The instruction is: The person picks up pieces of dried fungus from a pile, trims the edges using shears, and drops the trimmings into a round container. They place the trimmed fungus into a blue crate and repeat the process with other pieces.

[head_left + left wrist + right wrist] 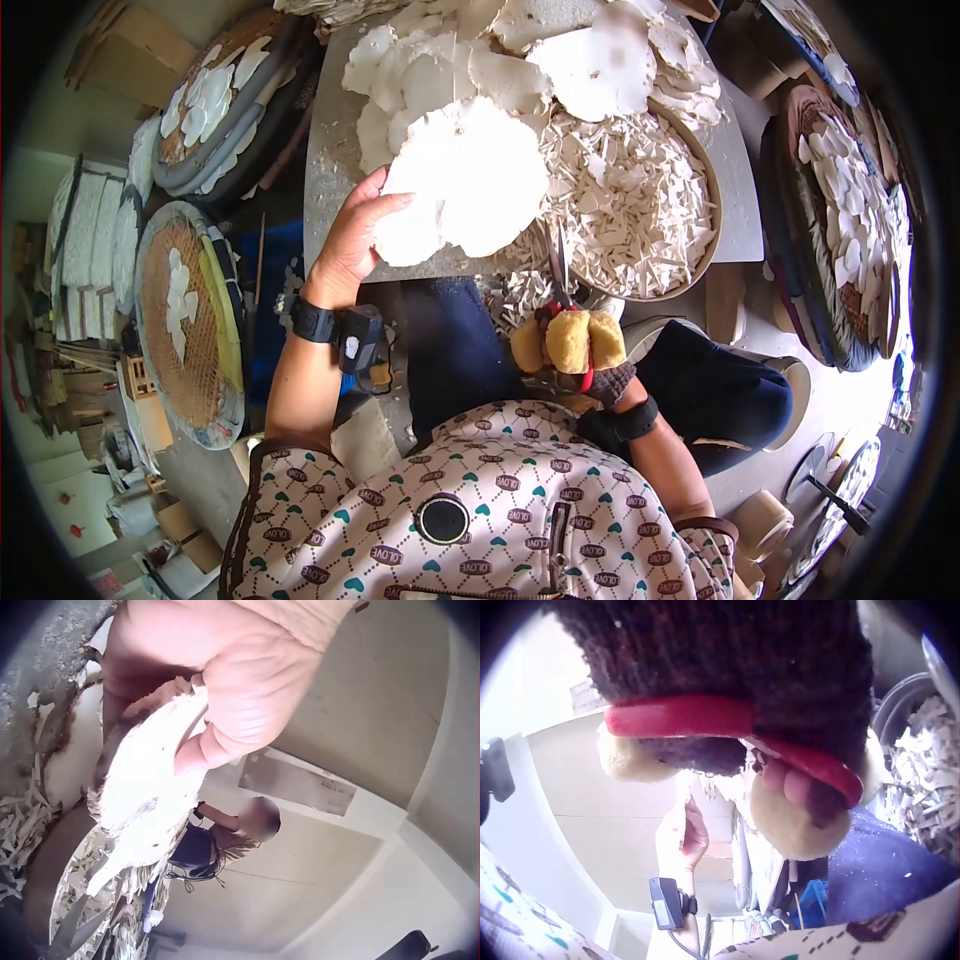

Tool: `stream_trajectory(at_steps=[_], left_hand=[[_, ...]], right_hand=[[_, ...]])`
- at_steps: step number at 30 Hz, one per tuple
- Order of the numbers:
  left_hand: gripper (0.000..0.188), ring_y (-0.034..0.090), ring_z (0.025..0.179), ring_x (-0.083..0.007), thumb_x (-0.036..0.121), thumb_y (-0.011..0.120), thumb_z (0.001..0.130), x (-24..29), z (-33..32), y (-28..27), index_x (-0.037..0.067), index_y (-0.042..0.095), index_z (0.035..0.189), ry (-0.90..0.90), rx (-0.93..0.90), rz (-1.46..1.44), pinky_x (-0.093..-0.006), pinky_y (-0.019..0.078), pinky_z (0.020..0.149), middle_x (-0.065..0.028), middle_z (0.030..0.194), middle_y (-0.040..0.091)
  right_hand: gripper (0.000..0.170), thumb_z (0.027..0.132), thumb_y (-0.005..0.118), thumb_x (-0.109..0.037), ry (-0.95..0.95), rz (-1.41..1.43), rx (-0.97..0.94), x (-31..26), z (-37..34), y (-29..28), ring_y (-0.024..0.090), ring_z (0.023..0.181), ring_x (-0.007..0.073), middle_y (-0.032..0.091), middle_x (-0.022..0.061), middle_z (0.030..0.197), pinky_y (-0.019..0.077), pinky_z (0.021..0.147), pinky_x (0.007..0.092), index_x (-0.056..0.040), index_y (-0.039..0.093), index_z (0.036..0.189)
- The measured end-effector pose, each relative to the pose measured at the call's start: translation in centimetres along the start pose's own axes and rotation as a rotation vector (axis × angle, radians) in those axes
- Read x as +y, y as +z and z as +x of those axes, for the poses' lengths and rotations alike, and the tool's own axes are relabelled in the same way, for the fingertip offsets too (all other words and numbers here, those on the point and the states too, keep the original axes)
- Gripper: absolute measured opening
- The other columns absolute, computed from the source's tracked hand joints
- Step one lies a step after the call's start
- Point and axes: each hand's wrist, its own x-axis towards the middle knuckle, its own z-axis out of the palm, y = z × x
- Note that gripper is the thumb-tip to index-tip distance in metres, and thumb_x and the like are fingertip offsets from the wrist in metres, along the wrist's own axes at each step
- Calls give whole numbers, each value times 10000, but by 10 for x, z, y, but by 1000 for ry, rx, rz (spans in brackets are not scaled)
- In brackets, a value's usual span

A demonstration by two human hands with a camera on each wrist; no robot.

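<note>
My bare left hand (350, 232) pinches the edge of a thin, flat white piece (465, 180) with a ragged outline, thumb on top. In the left wrist view the piece (150, 787) looks brittle and rough-edged. On my right hand (612, 386) is a dark knitted glove with yellow sponge pads (568, 340) about the fingers. That hand grips scissors (558, 262) by their red handles (682, 717). Their blades point away from me, just right of the white piece and apart from it.
A round basin (714, 190) heaped with white trimmings (630, 200) sits on the metal table (335, 130). Larger white sheets (590, 70) are piled behind. Round woven trays (190, 340) with white pieces stand at both sides. A person (225, 836) appears in the left wrist view.
</note>
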Motion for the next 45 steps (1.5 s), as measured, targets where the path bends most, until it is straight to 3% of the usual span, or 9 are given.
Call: stream_trajectory(at_steps=[6,7,17,24,30,35,38,41,45], left_hand=[[476,537,1052,-200,74,501,804,-12,2,11,-6,394,1261,37,22,-179,-325,423,916,-97,1168,535],[475,533,1058,-199,67,498,808,-15,2,14,-5,389,1265,47,25,-178,-326,419,922,-97,1171,532],[397,542,991,-144,55,537,828,-59,12,54,1,438,1208,0,-42,-150,-292,435,872,-88,1112,556],[527,544,965,-144,-7,563,806,-77,1,73,0,322,1275,190,182,190,-262,450,831,-121,1111,541],[556,508,1026,-150,-12,539,804,-99,8,66,-21,291,1302,408,247,292,-257,430,863,-147,1179,481],[531,506,1020,-155,-12,525,806,-84,5,73,-41,311,1291,186,197,148,-259,444,843,-139,1179,481],[527,540,950,-163,-7,522,809,-77,7,73,-50,305,1287,163,151,128,-266,510,704,-135,1161,485],[525,572,871,-165,-2,515,814,-86,11,66,-46,295,1289,209,141,226,-264,539,581,-137,1126,499],[512,572,882,-157,-1,513,817,-77,7,76,-46,308,1284,107,129,135,-258,532,666,-141,1114,513]], right_hand=[[333,926,428,-169,20,-202,-82,6,7,11,490,1113,224,499,129,1205,368,989,352,3,435,1211],[279,897,484,-120,-11,-279,70,8,10,14,533,1047,205,544,122,1126,421,935,335,20,489,1138],[377,792,646,-77,-133,-1392,93,13,26,22,529,1034,157,549,75,1130,416,911,286,-45,514,1143],[236,860,561,-121,-187,-780,112,22,29,35,579,924,142,598,75,1020,479,823,281,13,552,1054],[288,859,568,-193,-143,-817,111,27,35,53,587,908,141,611,88,1015,474,814,275,36,565,1034],[268,857,560,-198,-314,-1324,78,33,34,58,594,891,128,626,90,986,473,790,265,23,583,1006],[276,847,565,-210,-207,-810,159,33,39,49,591,891,127,629,93,973,476,778,268,11,582,1011],[287,842,572,-220,-223,-955,121,24,50,57,581,907,121,625,101,979,479,772,270,5,574,1019],[270,848,560,-220,-321,-1336,61,23,51,60,596,891,152,629,90,960,482,762,285,-12,572,1019]])
